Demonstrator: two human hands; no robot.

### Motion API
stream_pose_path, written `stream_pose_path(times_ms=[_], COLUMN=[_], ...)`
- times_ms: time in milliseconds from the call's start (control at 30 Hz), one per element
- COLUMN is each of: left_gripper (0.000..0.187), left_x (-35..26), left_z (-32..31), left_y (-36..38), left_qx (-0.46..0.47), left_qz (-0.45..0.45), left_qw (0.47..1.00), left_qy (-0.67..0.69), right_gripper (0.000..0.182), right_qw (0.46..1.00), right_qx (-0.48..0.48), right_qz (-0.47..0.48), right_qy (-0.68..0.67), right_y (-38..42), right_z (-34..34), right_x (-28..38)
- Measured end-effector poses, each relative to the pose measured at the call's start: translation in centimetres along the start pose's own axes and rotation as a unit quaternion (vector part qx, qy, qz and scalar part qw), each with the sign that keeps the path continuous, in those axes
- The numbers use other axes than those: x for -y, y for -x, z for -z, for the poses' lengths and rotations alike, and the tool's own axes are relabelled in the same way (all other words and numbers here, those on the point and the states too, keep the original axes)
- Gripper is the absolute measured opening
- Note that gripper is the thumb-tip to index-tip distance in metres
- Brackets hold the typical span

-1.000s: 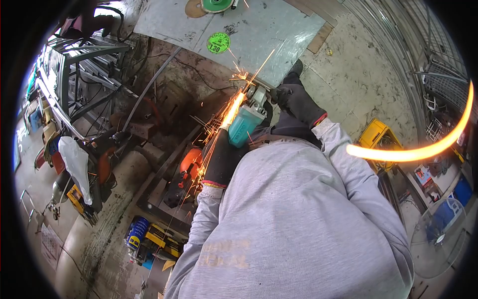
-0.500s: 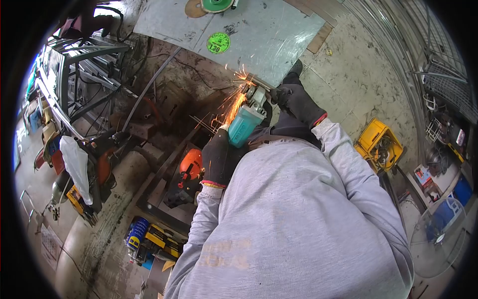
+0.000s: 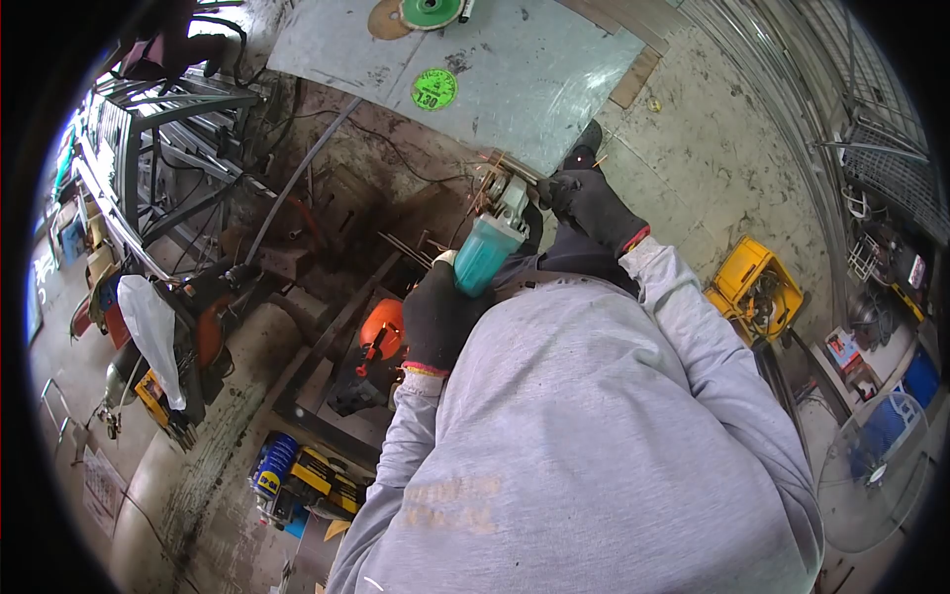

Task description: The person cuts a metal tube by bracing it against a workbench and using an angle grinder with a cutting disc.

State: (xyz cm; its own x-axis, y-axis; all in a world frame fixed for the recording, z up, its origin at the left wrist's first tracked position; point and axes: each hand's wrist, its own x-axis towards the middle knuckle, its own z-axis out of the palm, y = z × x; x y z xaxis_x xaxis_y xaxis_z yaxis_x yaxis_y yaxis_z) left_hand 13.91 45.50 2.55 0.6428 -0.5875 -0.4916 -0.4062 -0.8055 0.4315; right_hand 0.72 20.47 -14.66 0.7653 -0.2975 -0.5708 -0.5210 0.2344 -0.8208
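Note:
My left hand [image 3: 442,317], in a dark work glove with a red and yellow cuff, is wrapped round the rear body of a teal angle grinder [image 3: 487,252]. The grinder's metal head points away from me, with its disc on the left side. Just past the head is a short metal bar [image 3: 517,165], close to the grinder. At its right end my right hand [image 3: 599,206], also gloved, is closed on it, though the fingers are partly hidden. An orange rounded tool [image 3: 382,329] lies beside my left wrist.
A metal sheet [image 3: 534,74] with a green round sticker [image 3: 434,89] and a green disc [image 3: 431,10] lies ahead. Steel frames [image 3: 163,148] stand left. A yellow box [image 3: 754,287] is at right, a fan [image 3: 873,475] lower right, a blue spray can [image 3: 274,463] lower left.
The bright spray of sparks at the grinder's disc has almost gone; only a few specks show now. Both hands and the grinder stay nearly in place.

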Motion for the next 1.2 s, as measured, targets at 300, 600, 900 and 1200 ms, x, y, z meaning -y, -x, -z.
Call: stream_pose_path(times_ms=[300, 600, 900, 1200], left_gripper=[0.064, 0.055, 0.057, 0.054], left_x=[1.7, 6.7, 5.9, 4.7], left_z=[1.6, 3.0, 2.1, 2.6], left_y=[1.6, 1.1, 0.0, -0.9], left_qx=[-0.128, -0.146, -0.120, -0.079], left_qz=[0.005, 0.073, 0.035, -0.024], left_qw=[0.977, 0.962, 0.976, 0.983], left_qy=[0.171, 0.217, 0.179, 0.166], right_gripper=[0.051, 0.041, 0.023, 0.030], right_qw=[0.991, 0.998, 0.993, 0.981], right_qx=[0.073, 0.032, -0.096, -0.107], right_qz=[-0.052, -0.026, 0.053, 0.013], right_qy=[-0.095, -0.039, 0.042, 0.164], right_y=[2.9, 4.0, 2.1, 4.2], right_z=[2.4, 7.4, 3.5, 1.6], right_x=[6.6, 6.3, 4.4, 7.3])
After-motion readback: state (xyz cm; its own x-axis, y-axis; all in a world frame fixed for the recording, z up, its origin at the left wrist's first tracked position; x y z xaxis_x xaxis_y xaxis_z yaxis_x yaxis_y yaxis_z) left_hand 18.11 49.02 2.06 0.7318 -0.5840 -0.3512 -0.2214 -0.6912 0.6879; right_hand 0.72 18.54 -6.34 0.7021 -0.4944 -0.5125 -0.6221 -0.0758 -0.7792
